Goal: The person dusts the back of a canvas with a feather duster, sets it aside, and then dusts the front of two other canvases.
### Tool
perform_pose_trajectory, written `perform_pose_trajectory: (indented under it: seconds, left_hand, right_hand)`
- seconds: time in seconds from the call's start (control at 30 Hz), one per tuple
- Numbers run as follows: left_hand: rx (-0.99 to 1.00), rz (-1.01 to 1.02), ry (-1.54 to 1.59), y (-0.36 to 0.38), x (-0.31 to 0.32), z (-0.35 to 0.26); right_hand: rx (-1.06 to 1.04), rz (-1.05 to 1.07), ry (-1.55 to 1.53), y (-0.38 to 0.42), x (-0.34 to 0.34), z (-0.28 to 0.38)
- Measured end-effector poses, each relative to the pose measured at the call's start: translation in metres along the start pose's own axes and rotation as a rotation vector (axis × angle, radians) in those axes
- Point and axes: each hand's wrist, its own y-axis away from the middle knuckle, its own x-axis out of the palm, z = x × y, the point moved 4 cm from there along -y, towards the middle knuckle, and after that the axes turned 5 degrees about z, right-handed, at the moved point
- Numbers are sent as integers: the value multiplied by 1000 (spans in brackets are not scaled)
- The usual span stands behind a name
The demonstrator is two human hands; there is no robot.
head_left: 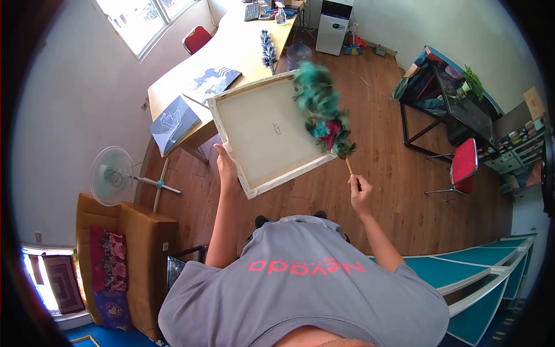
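My left hand point(226, 164) grips a stretched canvas point(263, 130) by the left side of its wooden frame, and the bare back of the canvas faces me. In my right hand point(361, 191) is the thin wooden handle of a feather duster point(317, 95), held upright. Its green and dark red feathers overlap the right edge of the canvas, blurred at the top. Beyond the canvas, a painted canvas point(173, 122) lies at the near corner of the long table point(231, 46), and another painting point(215, 80) lies just behind it.
A blue-grey feather duster point(268, 51) and a spray bottle point(280, 14) are on the table. A standing fan point(114, 173) and a brown sofa point(147, 243) are at left. At right are a red chair point(464, 166), a black-framed table point(454, 87) and teal panels point(462, 269).
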Motion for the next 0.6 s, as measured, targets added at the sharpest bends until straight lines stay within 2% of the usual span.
perform_pose_trajectory:
  seconds: [0.03,0.1,0.2,0.23,0.3,0.33,0.43,0.5,0.57,0.6]
  left_hand:
    - [0,3,-1,0,1,-1]
    - [7,-4,24,0,2,-4]
    - [-39,65,18,-6,-5,0]
    - [-49,84,10,-8,-3,1]
    - [-23,63,40,-10,1,2]
    - [-34,75,33,-10,2,2]
    - [-26,19,-21,-12,1,-3]
    - [4,-47,-65,-12,0,-8]
    - [-15,-62,-75,-12,-1,-10]
    - [-29,-82,-80,-12,-1,-10]
  right_hand:
    - [0,-3,0,1,-3,-2]
    - [-10,215,94,1,0,-1]
    - [5,274,65,4,0,8]
    - [18,255,65,6,1,1]
    - [9,-3,-1,3,-1,-12]
    - [22,-15,0,3,-1,-14]
    - [62,60,-42,7,3,-12]
    - [-67,333,29,9,10,0]
    - [-58,356,32,5,11,4]
    - [-35,252,-37,2,9,-2]
